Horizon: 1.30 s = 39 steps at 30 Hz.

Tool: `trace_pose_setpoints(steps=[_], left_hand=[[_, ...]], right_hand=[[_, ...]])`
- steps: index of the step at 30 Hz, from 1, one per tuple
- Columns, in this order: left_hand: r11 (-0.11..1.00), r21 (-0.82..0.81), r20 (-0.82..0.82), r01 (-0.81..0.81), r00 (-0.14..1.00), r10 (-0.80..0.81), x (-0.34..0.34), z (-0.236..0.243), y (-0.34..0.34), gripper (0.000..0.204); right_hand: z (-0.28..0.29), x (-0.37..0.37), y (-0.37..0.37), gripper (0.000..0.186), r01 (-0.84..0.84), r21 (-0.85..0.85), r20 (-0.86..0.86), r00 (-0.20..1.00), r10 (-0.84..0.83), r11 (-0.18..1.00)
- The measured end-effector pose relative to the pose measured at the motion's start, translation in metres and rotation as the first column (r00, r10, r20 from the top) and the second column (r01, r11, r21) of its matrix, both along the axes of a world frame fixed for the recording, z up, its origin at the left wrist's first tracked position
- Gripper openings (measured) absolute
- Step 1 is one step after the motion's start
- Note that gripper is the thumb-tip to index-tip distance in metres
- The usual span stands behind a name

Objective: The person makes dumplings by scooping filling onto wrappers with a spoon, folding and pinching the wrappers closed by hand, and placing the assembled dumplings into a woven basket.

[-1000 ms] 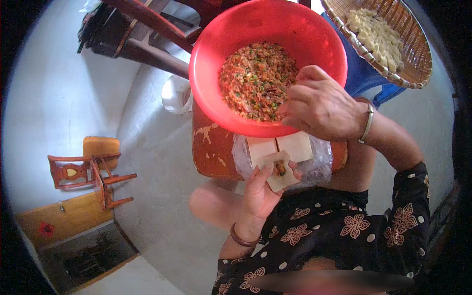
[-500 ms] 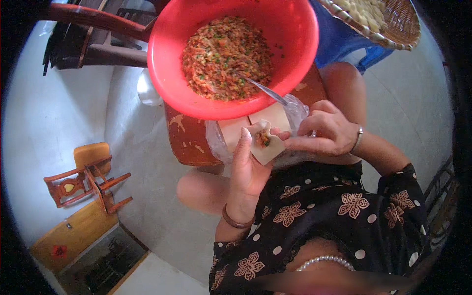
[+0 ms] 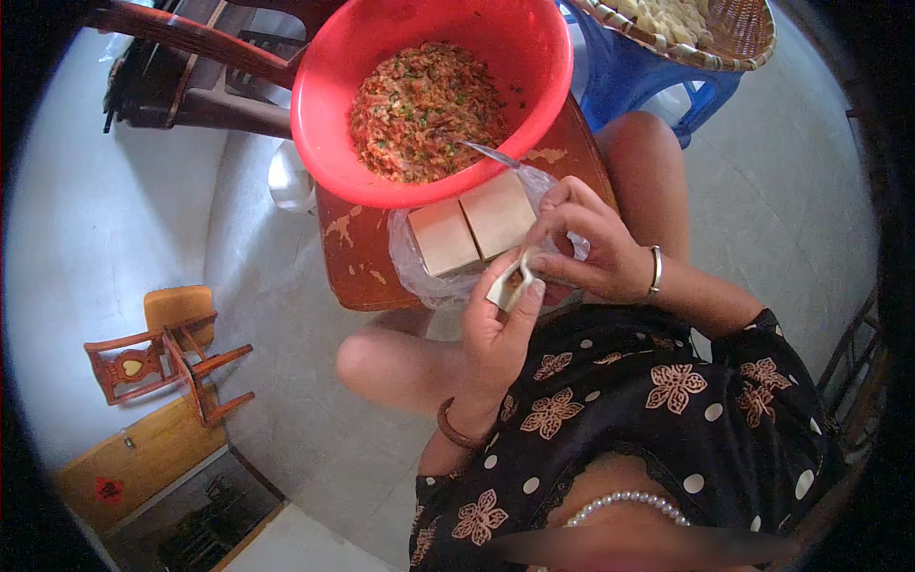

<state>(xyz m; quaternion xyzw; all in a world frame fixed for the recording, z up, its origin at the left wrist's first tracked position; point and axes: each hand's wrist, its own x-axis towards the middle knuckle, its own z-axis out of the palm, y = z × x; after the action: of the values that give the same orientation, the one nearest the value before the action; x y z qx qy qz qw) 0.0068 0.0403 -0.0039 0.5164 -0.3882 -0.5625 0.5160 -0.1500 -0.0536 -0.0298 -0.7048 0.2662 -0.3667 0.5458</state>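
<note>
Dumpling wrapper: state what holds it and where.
The left hand cradles the dumpling wrapper from below; the right hand pinches its upper edge.

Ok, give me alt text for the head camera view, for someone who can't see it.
Both hands fold a small dough wrapper: the left hand cradles it, the right hand pinches its edge. Just beyond them, stacked square wrappers lie on clear plastic on a wooden stool, beside a red bowl of chopped filling with a spoon in it.

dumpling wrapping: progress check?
Done: some wrapped pieces lie in the woven basket. In hand: left hand cups a filled wrapper while the right hand pinches it closed. Left: two wrapper stacks in a bag, and the red bowl holds plenty of filling.
</note>
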Motion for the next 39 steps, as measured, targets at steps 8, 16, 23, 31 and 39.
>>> trace_pose_setpoints(steps=[8,16,23,31,39], left_hand=[[0.99,-0.052,-0.034,-0.131,0.991,0.129,0.003,-0.016,0.007,0.028],[0.989,-0.028,0.148,-0.147,0.978,0.149,0.012,-0.033,0.011,0.019],[0.995,-0.102,0.257,-0.003,0.966,0.029,0.02,-0.031,0.016,0.019],[0.96,-0.279,0.363,0.001,0.926,0.104,0.013,-0.032,0.013,0.026],[0.951,-0.277,0.491,0.14,0.871,0.015,0.027,-0.026,0.008,0.014]], right_hand=[[-0.015,0.001,0.016,0.031,-0.073,0.079,0.108,0.992,0.064,0.994],[-0.004,0.0,0.009,0.021,-0.051,-0.564,-0.114,0.993,-0.017,0.825],[0.0,0.003,0.016,0.021,-0.063,0.065,-0.089,0.994,0.069,0.996],[-0.01,-0.003,0.013,0.016,0.038,-0.247,-0.07,0.996,-0.057,0.968],[-0.008,-0.005,0.015,0.02,-0.038,-0.4,-0.031,0.999,0.028,0.916]])
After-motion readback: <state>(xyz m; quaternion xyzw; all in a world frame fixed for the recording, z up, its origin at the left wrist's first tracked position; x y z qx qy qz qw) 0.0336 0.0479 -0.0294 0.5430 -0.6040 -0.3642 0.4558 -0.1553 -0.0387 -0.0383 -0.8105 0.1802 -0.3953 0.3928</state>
